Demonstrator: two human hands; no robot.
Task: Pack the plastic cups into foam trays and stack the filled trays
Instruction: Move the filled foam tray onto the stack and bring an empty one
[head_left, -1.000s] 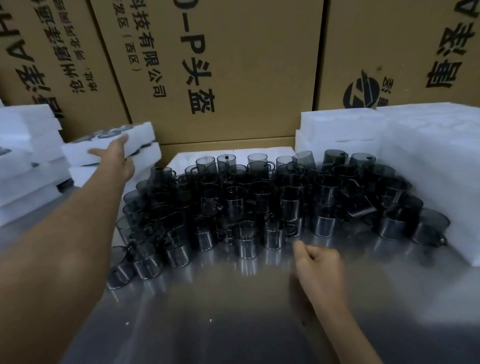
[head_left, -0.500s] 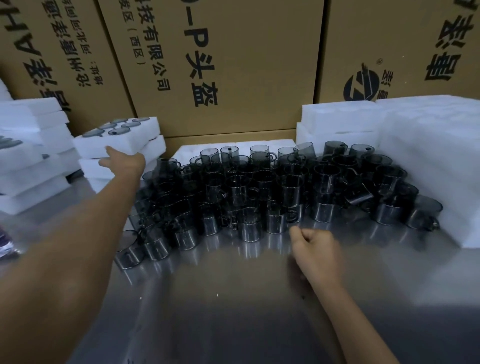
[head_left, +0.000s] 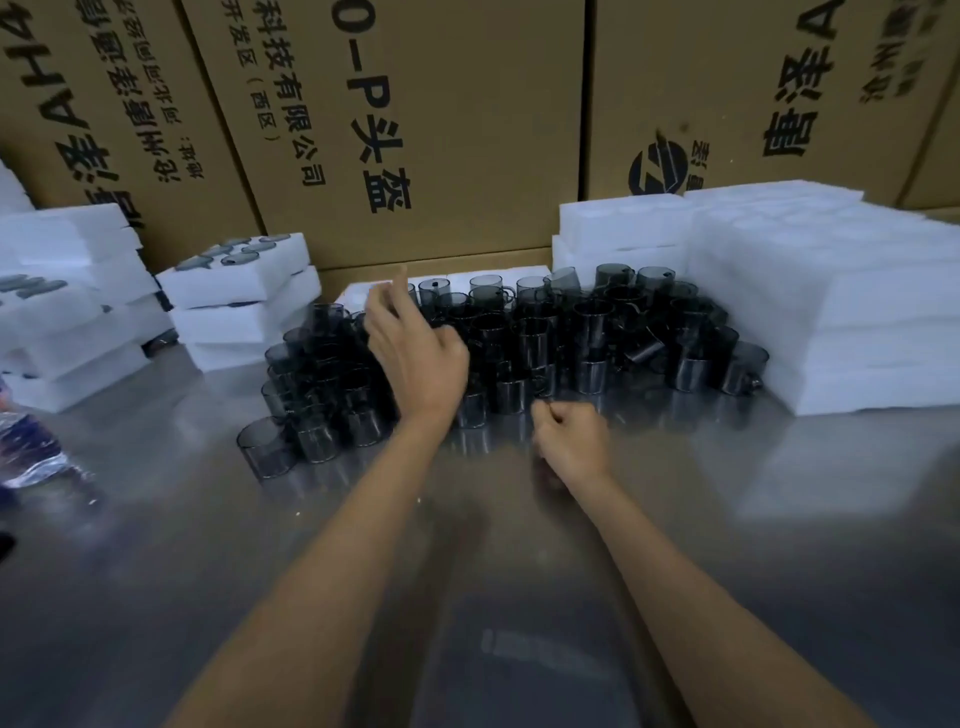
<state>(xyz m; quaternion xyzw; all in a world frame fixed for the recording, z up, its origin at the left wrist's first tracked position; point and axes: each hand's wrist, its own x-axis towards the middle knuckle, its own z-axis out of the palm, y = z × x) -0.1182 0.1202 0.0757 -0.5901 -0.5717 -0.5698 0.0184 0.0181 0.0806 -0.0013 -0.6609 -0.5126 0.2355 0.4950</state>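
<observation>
A crowd of dark smoky plastic cups (head_left: 597, 338) stands on the steel table (head_left: 467, 597), with one cup (head_left: 262, 447) lying on its side at the front left. My left hand (head_left: 415, 353) hovers over the left part of the cups, fingers spread and holding nothing. Just in front of the cups, my right hand (head_left: 569, 441) rests on the table with its fingers curled and nothing in it. A stack of filled foam trays (head_left: 244, 296) sits at the back left, its top tray showing cups in the holes.
Tall stacks of empty white foam trays (head_left: 831, 291) stand at the right. More foam trays (head_left: 67, 312) are piled at the far left. Cardboard boxes (head_left: 415, 130) wall off the back. A crumpled plastic bag (head_left: 31, 447) lies at the left edge.
My left hand has left the filled tray stack and swung right to above the cups. My right hand has stayed curled in front of them.
</observation>
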